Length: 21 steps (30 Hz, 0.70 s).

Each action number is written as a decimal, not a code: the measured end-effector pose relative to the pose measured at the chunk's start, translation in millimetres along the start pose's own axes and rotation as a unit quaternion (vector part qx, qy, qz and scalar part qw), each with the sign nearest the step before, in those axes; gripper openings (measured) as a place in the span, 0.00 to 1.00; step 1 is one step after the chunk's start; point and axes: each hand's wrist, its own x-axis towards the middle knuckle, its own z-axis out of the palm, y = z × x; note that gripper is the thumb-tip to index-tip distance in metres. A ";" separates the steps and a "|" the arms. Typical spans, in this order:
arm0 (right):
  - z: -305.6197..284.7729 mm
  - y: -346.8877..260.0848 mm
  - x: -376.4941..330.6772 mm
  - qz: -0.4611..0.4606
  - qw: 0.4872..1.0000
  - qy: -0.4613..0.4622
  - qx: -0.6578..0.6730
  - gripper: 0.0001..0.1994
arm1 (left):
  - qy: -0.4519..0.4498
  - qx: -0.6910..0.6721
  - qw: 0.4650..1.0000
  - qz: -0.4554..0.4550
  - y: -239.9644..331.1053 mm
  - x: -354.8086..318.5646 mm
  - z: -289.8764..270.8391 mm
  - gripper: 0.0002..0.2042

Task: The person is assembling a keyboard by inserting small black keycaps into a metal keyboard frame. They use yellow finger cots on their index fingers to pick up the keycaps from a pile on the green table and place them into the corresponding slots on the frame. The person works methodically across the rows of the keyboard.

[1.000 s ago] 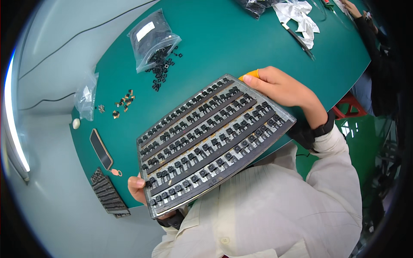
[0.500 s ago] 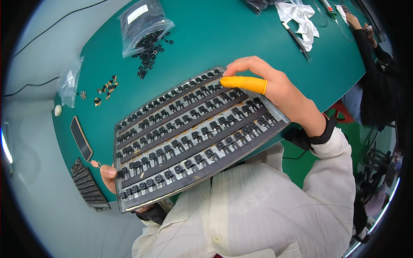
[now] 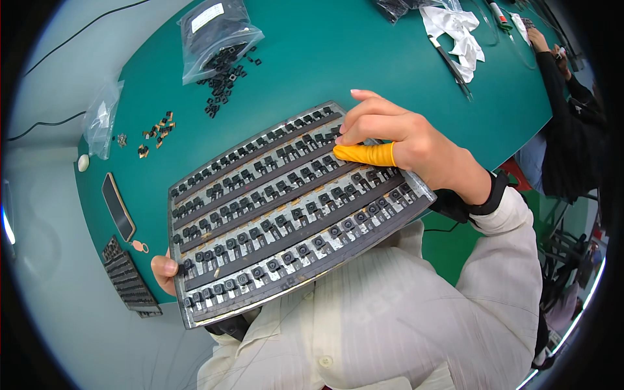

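A rectangular metal tray (image 3: 286, 224) fills the middle, tilted in front of my chest. Dark strips divide its rows of small black square parts (image 3: 303, 249). At the tray's left edge my left hand (image 3: 165, 272) grips it, thumb on the rim and the other fingers hidden underneath. Over the upper right corner, my right hand (image 3: 416, 140) has a yellow finger cot (image 3: 367, 154) on one digit. Its tip meets a bent fingertip right at a row of parts, while another finger stands raised. Whatever lies between those tips is too small to make out.
The green table (image 3: 312, 58) holds a clear bag (image 3: 218, 32) spilling black pieces (image 3: 221, 88), several gold-and-black pieces (image 3: 158, 133), a phone (image 3: 118, 207), a second tray (image 3: 129, 276), tweezers (image 3: 450, 67) and white tissue (image 3: 458, 32). Another person's hand (image 3: 538, 40) is at far right.
My right fingers have moved down from the tray's top corner onto the rows, bending together at the parts. The tray has shifted slightly left and down.
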 end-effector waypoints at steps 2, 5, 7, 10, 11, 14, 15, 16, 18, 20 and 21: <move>-2.1 -0.7 -3.3 0.019 1.000 0.008 -0.006 0.16 | 0.003 -0.007 1.000 0.004 -0.6 2.7 -2.5 0.38; -1.6 -2.3 -3.8 0.053 0.997 0.045 -0.018 0.17 | 0.020 0.032 0.999 0.015 6.9 5.5 -8.7 0.37; -0.6 -3.2 -0.4 0.086 0.993 0.082 -0.025 0.18 | 0.043 0.055 0.997 0.038 7.4 0.9 -5.4 0.36; -0.5 -2.9 -3.6 0.098 0.990 0.092 -0.027 0.18 | 0.056 0.068 0.994 0.063 2.4 2.5 -1.7 0.34; -1.6 -3.0 -5.5 0.092 0.991 0.087 -0.034 0.18 | 0.058 0.067 0.994 0.069 0.2 4.1 -1.6 0.34; -0.4 -1.8 -6.9 0.085 0.993 0.083 -0.027 0.17 | 0.057 0.035 0.994 0.091 -7.7 6.7 3.5 0.34; 0.6 -1.1 -6.8 0.085 0.993 0.083 -0.020 0.17 | 0.050 0.018 0.995 0.089 -8.6 8.7 6.7 0.36; 1.2 -0.6 -7.2 0.089 0.993 0.075 -0.014 0.16 | 0.040 0.007 0.996 0.077 -7.7 7.9 5.9 0.37; 0.9 -1.3 -9.8 0.099 0.993 0.062 -0.008 0.13 | 0.010 -0.007 0.999 0.040 -1.7 6.8 -0.5 0.38; 0.0 -0.1 -10.0 0.111 0.992 0.067 -0.005 0.14 | -0.005 -0.014 0.999 0.050 -6.2 9.5 4.1 0.39; -0.7 0.7 -9.6 0.117 0.991 0.070 -0.003 0.14 | -0.012 -0.017 0.998 0.055 -7.8 11.3 7.3 0.39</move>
